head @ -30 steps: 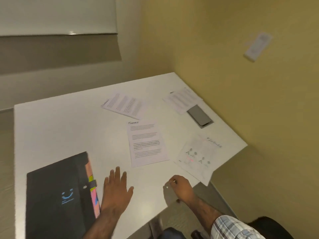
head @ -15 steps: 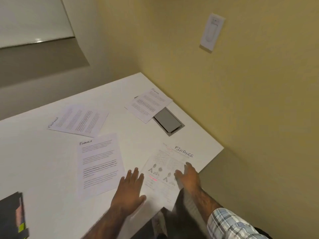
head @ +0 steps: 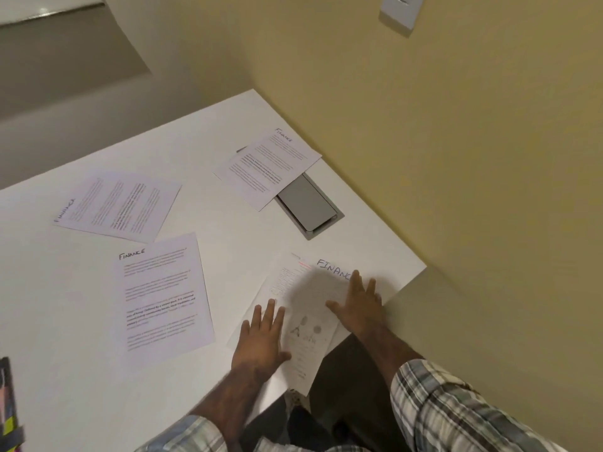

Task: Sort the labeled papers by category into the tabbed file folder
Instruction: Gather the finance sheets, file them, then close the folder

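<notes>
Several white sheets marked FINANCE lie on the white table. The nearest one, a sheet with small figures, lies at the table's front right corner and hangs over the edge. My left hand rests flat on its left part, fingers spread. My right hand lies flat on its right part, just below the FINANCE label. Another text sheet lies left of my hands, one further back left, one at the back. The black tabbed file folder shows only as a sliver at the left edge.
A grey hatch is set into the table, partly under the back sheet. A yellow wall runs close along the table's right side, with a white switch plate on it. My dark trousers show below the table edge.
The view swung right, so the folder slid to the left edge. Both hands moved from the bare table near the folder onto the figure sheet at the front right corner.
</notes>
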Available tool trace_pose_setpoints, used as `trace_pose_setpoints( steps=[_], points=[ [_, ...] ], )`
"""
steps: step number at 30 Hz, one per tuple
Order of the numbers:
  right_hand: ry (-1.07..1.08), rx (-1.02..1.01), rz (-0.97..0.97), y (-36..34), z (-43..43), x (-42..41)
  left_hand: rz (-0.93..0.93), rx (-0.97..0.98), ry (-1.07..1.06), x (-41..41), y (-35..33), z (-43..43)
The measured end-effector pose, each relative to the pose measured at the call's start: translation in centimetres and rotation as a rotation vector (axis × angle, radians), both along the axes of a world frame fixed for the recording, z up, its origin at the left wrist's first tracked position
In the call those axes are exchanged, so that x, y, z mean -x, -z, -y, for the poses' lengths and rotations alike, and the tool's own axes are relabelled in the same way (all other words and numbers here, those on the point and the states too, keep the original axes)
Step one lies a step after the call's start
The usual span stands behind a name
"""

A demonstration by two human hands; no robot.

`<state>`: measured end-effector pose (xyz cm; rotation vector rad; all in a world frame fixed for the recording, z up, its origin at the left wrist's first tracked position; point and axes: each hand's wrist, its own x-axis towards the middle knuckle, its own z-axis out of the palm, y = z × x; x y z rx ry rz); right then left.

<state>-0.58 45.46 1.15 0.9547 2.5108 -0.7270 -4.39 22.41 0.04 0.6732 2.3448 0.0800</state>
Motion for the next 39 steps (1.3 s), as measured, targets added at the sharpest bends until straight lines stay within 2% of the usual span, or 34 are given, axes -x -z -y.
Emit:
trace_pose_setpoints(
  steps=[3,5,7,9,11,12,15,18,20,22,25,28,30,33,37,38,39],
  points=[
    [-0.033,0.044,0.009,0.8,0.6,0.0,0.025,0.01,-0.055,-0.1,-0.3,-0.9],
    [0.04,0.132,-0.064,1.0,1.3,0.1,0.02,0.006,-0.095,-0.1,-0.1,-1.4],
    [0.188,0.254,-0.182,0.4,2.1,0.4,0.016,-0.012,-0.127,0.1,0.0,-1.9],
    [0.426,0.395,-0.282,-0.1,3.0,0.5,0.016,-0.044,-0.156,0.3,-0.1,-2.0],
    [0.597,0.486,-0.309,-0.5,3.9,0.4,0.018,-0.074,-0.165,0.7,-0.4,-1.9],
    [0.609,0.494,-0.291,-0.6,4.4,0.4,0.017,-0.094,-0.166,1.0,-0.6,-1.8],
    [0.518,0.403,-0.264,-1.2,4.7,0.4,0.084,-0.184,-0.22,2.5,-1.5,-1.3],
    [0.482,0.316,-0.352,-3.3,4.1,1.1,0.083,-0.266,-0.365,4.3,-2.8,1.1],
    [0.448,0.332,-0.378,-5.1,3.7,1.6,0.015,-0.367,-0.535,5.7,-3.5,4.0],
    [0.437,0.441,-0.378,-6.3,3.7,2.0,-0.002,-0.507,-0.743,7.1,-4.5,7.0],
    [0.387,0.632,-0.374,-7.4,5.6,3.5,0.257,-0.727,-0.956,8.5,-6.6,10.7],
    [0.315,0.738,-0.383,-7.4,9.9,6.3,0.59,-0.864,-1.04,8.7,-8.1,14.3],
    [0.257,0.792,-0.391,-7.3,13.3,8.1,0.682,-0.976,-1.105,8.5,-8.5,16.5],
    [0.148,0.844,-0.381,-7.3,17.5,10.5,0.657,-1.105,-1.217,7.9,-8.7,19.7],
    [0.088,0.798,-0.308,-6.0,21.0,14.6,0.47,-1.128,-1.398,7.1,-7.9,24.8],
    [0.064,0.733,-0.282,-5.1,21.5,15.7,0.41,-1.113,-1.442,6.9,-7.7,26.2],
    [-0.015,0.582,-0.25,-4.1,21.7,16.8,0.358,-1.104,-1.476,6.8,-7.6,27.5]
  ],
)
